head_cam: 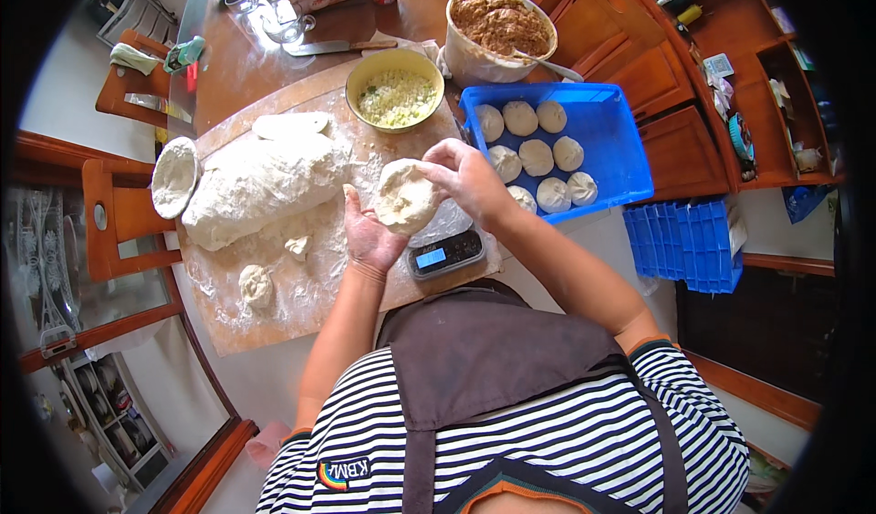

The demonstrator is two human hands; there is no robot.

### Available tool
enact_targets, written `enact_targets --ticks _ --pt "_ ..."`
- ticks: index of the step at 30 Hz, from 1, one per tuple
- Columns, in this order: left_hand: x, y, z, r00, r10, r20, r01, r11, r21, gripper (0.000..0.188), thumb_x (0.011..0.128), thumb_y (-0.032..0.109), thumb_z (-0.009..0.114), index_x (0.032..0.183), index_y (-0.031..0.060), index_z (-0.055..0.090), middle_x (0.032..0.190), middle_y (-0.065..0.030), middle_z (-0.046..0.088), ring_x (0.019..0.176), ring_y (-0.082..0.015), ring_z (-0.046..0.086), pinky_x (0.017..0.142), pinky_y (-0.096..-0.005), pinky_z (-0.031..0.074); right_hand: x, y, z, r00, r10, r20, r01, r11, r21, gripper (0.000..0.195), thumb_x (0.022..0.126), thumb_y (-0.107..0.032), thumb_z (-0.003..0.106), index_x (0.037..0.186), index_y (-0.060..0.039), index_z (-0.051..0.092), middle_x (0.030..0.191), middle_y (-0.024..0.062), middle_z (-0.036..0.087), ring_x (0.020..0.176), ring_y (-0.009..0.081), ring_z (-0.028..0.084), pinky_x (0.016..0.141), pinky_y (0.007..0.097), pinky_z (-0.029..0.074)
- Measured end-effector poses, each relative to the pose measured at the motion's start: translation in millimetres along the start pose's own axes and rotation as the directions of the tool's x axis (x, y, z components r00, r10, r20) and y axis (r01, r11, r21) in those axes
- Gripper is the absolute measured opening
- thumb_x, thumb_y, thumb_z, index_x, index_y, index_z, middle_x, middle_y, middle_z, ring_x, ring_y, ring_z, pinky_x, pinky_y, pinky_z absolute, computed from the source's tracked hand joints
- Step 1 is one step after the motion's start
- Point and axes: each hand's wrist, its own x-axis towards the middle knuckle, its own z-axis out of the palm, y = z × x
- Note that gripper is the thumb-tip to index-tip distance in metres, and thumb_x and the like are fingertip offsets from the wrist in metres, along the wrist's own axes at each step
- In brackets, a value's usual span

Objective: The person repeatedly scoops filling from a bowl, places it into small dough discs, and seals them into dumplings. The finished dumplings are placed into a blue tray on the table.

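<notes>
A flattened round of dough (404, 202) is held up over the board, its middle slightly hollowed. Under it, my left hand (373, 240) supports the dough, palm up, thumb apart and fingers mostly hidden. The fingertips of my right hand (472, 182) pinch its right edge. Just beneath my hands sits a digital kitchen scale (445, 254) with a lit display and a floured top. A large floured mass of dough (267, 178) lies to the left on the wooden board (301, 315). Two small dough pieces, a lump (255, 286) and a scrap (298, 247), rest nearer me.
Several filled buns (536, 157) sit in a blue plastic crate (616, 151) at right. Behind the board stand a yellow bowl (395, 120) of chopped filling and a tub (472, 62) of brown filling with a spoon. A knife (328, 48) lies beyond. A floured bowl (175, 178) overhangs the left edge.
</notes>
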Motion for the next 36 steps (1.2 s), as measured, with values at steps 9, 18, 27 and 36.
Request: enact_targets --ticks 9,18,27,36 --pt "22.7 -24.7 24.8 0.991 -0.067 0.116 0.046 0.984 0.171 0.091 0.091 0.074 0.045 0.152 0.0063 0.037 0.154 -0.0149 0.043 0.142 -0.0379 0.038 0.119 -0.0563 0.027 -22.7 33.6 -14.2 0.845 -0.226 0.485 0.491 0.688 -0.535 0.087 0.096 -0.062 0.052 0.159 -0.0074 0.026 0.164 0.0229 0.02 0.153 0.0392 0.016 0.124 0.0477 0.007" --pt "65.3 -32.4 51.8 0.994 0.087 0.062 -0.104 0.925 0.365 0.076 0.093 0.037 0.067 0.15 -0.0016 0.035 0.154 -0.0224 0.042 0.142 -0.036 0.041 0.121 -0.05 0.03 92.5 -58.2 -194.0 0.807 -0.579 -0.118 -0.043 0.141 -0.989 0.046 0.093 -0.034 0.063 0.121 0.0004 0.053 0.119 0.024 0.062 0.114 0.0396 0.061 0.092 0.0525 0.049" --pt "104.4 -34.7 72.1 0.957 0.259 -0.131 -0.212 0.932 0.294 0.052 0.102 0.016 0.044 0.148 -0.006 0.035 0.148 -0.0253 0.047 0.137 -0.041 0.046 0.118 -0.0547 0.035 94.5 -101.8 -243.0 0.769 -0.532 0.356 0.297 -0.196 -0.935 0.013 0.088 -0.012 0.059 0.096 -0.0066 0.067 0.071 0.0128 0.068 0.072 0.0308 0.072 0.063 0.0453 0.057" --pt "115.0 -38.8 104.9 0.971 0.173 0.163 -0.195 0.972 0.131 0.063 0.103 0.036 0.049 0.151 -0.0016 0.033 0.151 -0.0261 0.043 0.14 -0.043 0.042 0.119 -0.0566 0.032 140.4 -89.0 -217.7 0.922 -0.226 0.314 0.36 0.206 -0.91 0.024 0.086 -0.003 0.059 0.1 -0.0081 0.077 0.094 0.0155 0.074 0.092 0.0331 0.071 0.084 0.0447 0.054"
